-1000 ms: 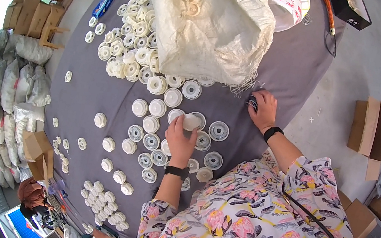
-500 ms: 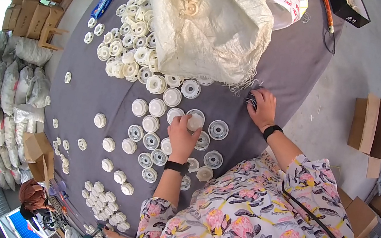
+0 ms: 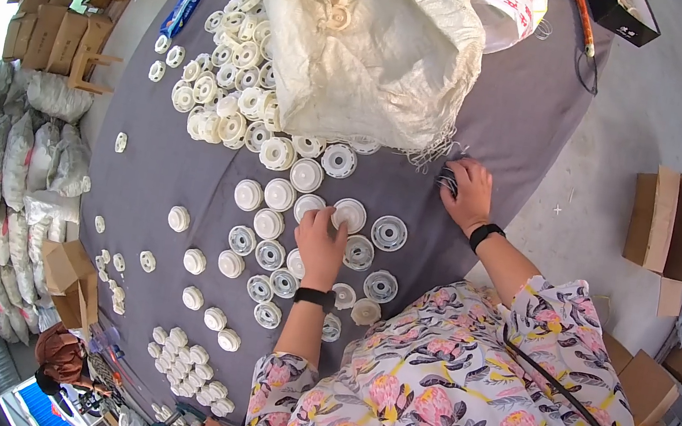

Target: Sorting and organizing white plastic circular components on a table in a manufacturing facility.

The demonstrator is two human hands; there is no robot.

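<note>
I see my left hand [image 3: 320, 244] resting on the grey cloth [image 3: 142, 173], fingers curled around the edge of a round white plastic cap [image 3: 349, 213] with a smooth raised top; the cap lies flat just below the big sack [image 3: 368, 39]. The sack is pale woven plastic, crumpled and frayed at its lower hem. My right hand [image 3: 467, 193] sits at the sack's lower right corner, fingers bent over a small dark bundle [image 3: 449, 179] that looks like thin wires or bands; I cannot tell whether it is truly gripped or only pressed down. Both wrists carry black bands.

Below the sack, more round pieces are laid in loose rows: solid white caps [image 3: 277, 196] and flatter clear rings [image 3: 389, 233] with ribbed, see-through rims. To the sack's left lies a dense heap of white spools [image 3: 223, 87], piled unevenly. Left of the sack, beyond the cloth, stand brown cardboard boxes [image 3: 40, 31] and stuffed pale bags [image 3: 1, 159]. Right of the sack, on the concrete floor, an open cardboard box [image 3: 665, 224] stands.
</note>
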